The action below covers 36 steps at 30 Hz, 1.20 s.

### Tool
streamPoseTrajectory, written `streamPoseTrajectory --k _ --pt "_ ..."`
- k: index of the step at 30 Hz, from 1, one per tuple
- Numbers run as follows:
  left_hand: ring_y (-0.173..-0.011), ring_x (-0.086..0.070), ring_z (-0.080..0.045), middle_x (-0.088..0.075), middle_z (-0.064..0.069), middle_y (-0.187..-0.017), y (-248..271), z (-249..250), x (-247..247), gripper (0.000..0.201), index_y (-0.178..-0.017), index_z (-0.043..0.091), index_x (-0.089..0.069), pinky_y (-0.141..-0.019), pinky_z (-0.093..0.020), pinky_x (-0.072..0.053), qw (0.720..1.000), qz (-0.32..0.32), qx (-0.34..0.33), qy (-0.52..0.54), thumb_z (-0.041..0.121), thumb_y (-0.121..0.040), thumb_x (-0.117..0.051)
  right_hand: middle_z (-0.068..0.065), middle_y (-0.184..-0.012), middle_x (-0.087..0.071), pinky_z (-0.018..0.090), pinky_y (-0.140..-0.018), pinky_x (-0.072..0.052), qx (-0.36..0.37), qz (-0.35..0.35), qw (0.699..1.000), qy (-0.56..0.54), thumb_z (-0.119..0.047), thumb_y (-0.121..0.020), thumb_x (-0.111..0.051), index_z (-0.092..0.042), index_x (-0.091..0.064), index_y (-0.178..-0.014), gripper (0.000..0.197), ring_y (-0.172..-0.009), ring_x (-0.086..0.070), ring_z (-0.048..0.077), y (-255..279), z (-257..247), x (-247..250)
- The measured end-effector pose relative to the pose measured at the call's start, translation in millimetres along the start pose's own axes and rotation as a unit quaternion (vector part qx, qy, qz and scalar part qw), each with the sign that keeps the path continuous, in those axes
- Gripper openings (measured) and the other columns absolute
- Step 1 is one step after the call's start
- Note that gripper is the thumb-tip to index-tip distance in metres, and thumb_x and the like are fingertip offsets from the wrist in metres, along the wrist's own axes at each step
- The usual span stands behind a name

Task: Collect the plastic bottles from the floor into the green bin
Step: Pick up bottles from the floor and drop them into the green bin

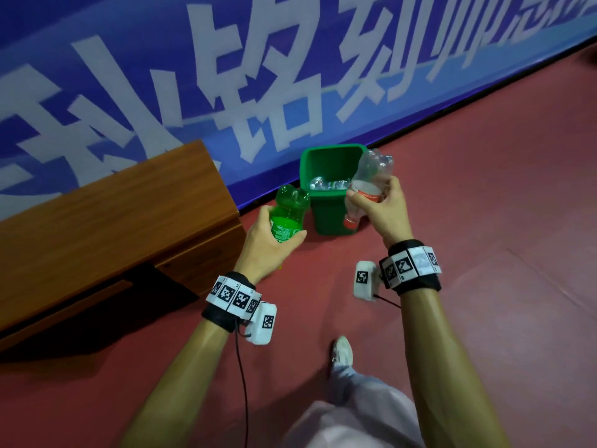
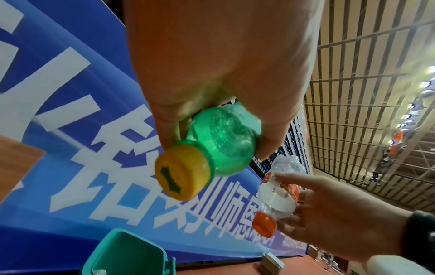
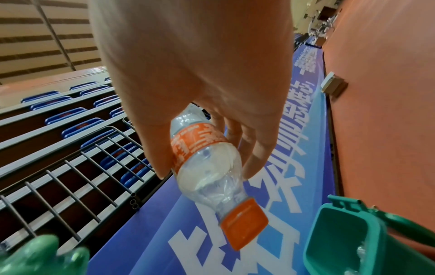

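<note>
The green bin [image 1: 326, 215] stands on the red floor against the blue banner wall, with clear crushed bottles [image 1: 326, 184] inside. My left hand [image 1: 271, 244] grips a green bottle [image 1: 287, 213] with a yellow cap [image 2: 182, 172], held just left of the bin. My right hand [image 1: 384, 208] grips a clear bottle [image 1: 368, 185] with an orange label and orange cap [image 3: 244, 223], cap pointing down over the bin's right rim [image 3: 329, 228]. In the left wrist view the green bottle [image 2: 223, 141] sits above the bin [image 2: 127, 254].
A brown wooden cabinet [image 1: 113, 227] stands to the left of the bin, close to my left hand. The blue banner [image 1: 290, 76] runs behind. My leg and white shoe [image 1: 342, 350] are on the red floor [image 1: 500, 221], which stretches to the right.
</note>
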<state>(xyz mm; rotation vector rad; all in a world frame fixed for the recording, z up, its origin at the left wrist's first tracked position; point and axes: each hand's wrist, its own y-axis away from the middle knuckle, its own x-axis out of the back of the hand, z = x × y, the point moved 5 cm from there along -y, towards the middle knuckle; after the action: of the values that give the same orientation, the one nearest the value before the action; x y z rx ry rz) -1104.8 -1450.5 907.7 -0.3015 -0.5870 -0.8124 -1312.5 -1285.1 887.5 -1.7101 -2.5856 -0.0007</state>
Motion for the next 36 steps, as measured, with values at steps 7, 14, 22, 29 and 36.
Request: streamPoseTrajectory --k 7,14,22,29,36 --pt "-0.08 -0.069 -0.01 -0.07 0.008 -0.093 -118.8 -34.9 50.5 0.062 -0.121 0.029 -0.046 -0.071 -0.038 -0.059 0.996 0.062 0.065 0.009 0.054 -0.076 -0.082 0.008 -0.122 -0.065 0.036 -0.098 -0.056 -0.002 -0.064 0.998 -0.02 -0.03 -0.073 -0.089 -0.012 -0.053 -0.126 0.067 -0.109 -0.068 0.017 -143.2 -3.8 -113.3" --pt "-0.089 -0.067 -0.006 -0.068 0.009 -0.102 -209.5 -91.6 60.2 0.049 -0.122 0.029 -0.049 -0.083 -0.039 -0.057 0.992 0.05 0.113 0.019 0.048 -0.086 -0.076 0.007 -0.116 -0.067 0.026 -0.089 -0.056 -0.044 -0.105 0.993 0.012 -0.028 -0.073 -0.09 -0.012 -0.054 -0.123 0.064 -0.102 -0.069 0.016 -224.8 35.1 -197.4" --pt "-0.082 -0.071 -0.013 -0.07 0.004 -0.095 -390.7 -126.4 68.0 0.07 -0.116 0.027 -0.044 -0.073 -0.036 -0.058 0.993 0.024 0.106 0.055 0.059 -0.068 -0.084 0.009 -0.115 -0.065 0.021 -0.078 -0.054 -0.044 -0.045 0.995 0.075 -0.019 -0.075 -0.088 -0.011 -0.052 -0.123 0.06 -0.095 -0.067 0.016 -369.7 31.7 -248.5" --pt "-0.089 -0.067 -0.012 -0.068 0.007 -0.097 -547.8 -113.6 47.0 0.054 -0.112 0.024 -0.053 -0.076 -0.03 -0.052 0.996 -0.078 0.05 -0.008 0.05 -0.076 -0.084 0.0 -0.101 -0.063 0.036 -0.079 -0.058 -0.07 0.03 0.989 0.126 -0.011 -0.072 -0.087 -0.01 -0.047 -0.121 0.063 -0.086 -0.065 0.015 -444.7 45.3 -226.0" --pt "-0.091 -0.065 -0.014 -0.063 0.011 -0.096 -638.6 -110.1 -24.3 0.069 -0.112 0.023 -0.042 -0.077 -0.026 -0.047 0.987 -0.15 0.049 -0.021 0.049 -0.069 -0.09 -0.004 -0.096 -0.06 0.033 -0.078 -0.052 -0.132 0.071 0.975 0.165 -0.035 -0.074 -0.09 -0.01 -0.047 -0.117 0.066 -0.081 -0.059 0.009 -517.3 88.4 -203.0"
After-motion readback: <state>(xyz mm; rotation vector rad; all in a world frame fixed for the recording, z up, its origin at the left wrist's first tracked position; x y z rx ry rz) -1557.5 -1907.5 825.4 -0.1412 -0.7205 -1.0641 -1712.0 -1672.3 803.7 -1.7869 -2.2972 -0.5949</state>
